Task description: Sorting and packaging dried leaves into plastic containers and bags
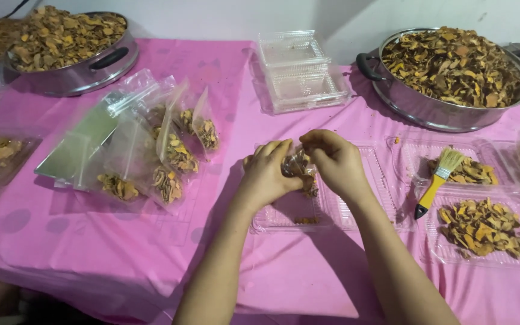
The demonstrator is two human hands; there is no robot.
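My left hand point(266, 171) and my right hand point(335, 161) meet over an open clear plastic tray point(356, 210) on the pink tablecloth. Together they pinch a small clear plastic bag point(299, 167) holding yellow-brown dried slices. The bag hangs between the fingers of both hands, and a few slices show below my right thumb. The hands hide most of the bag.
Several filled clear bags point(173, 156) lie to the left. Two steel pans of dried slices stand at back left point(85, 69) and back right point(452, 111). A stack of empty clear boxes point(296, 69) sits between them. A yellow-handled brush point(436, 180) rests on trays of slices point(482, 232) at right.
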